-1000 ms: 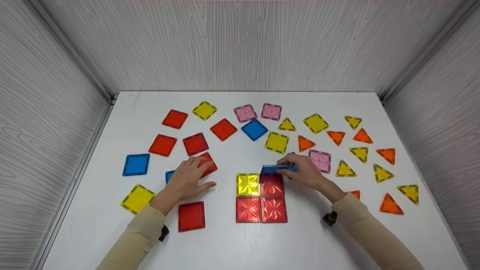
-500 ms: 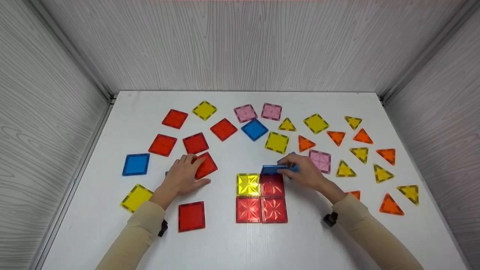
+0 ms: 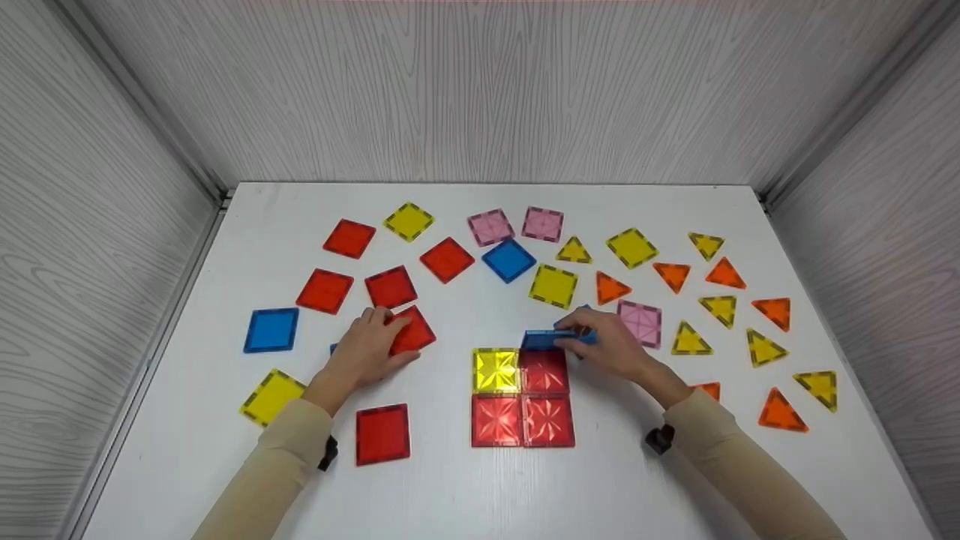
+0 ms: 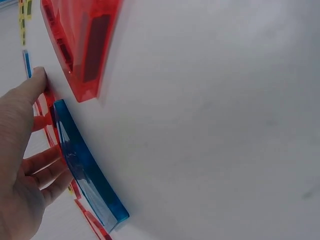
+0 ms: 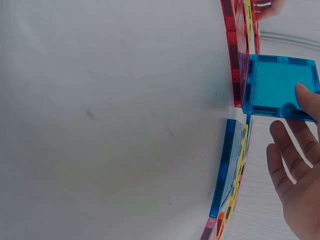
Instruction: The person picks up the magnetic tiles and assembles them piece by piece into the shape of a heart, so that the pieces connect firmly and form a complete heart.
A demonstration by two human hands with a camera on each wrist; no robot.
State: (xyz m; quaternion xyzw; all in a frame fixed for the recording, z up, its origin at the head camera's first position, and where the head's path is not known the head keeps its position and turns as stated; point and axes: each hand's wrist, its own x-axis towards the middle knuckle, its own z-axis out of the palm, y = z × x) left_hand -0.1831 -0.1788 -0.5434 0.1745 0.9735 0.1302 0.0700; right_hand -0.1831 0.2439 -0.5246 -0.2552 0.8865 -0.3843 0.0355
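Note:
In the head view, my right hand (image 3: 604, 341) pinches the right side of a blue square magnetic tile (image 3: 538, 340). That tile stands on edge at the back of a flat two-by-two block: one yellow tile (image 3: 496, 370) and red tiles (image 3: 548, 420). The right wrist view shows my thumb on the blue tile's face (image 5: 275, 82). My left hand (image 3: 364, 352) rests at a loose red square tile (image 3: 412, 332), index fingertip on it and thumb by its near edge. A blue tile (image 4: 82, 165) lies beneath that hand, mostly hidden from the head view.
Loose red (image 3: 383, 434), yellow (image 3: 271, 397) and blue (image 3: 271, 330) squares lie at left. Pink (image 3: 542, 223) and other squares are at the back. Yellow (image 3: 691, 339) and orange triangles (image 3: 782, 410) spread over the right. Wood-grain walls (image 3: 480, 97) enclose the white table.
My left hand has drawn back slightly to the left, uncovering more of the loose red tile, then stayed still. The right hand keeps its hold on the standing blue tile, unmoved.

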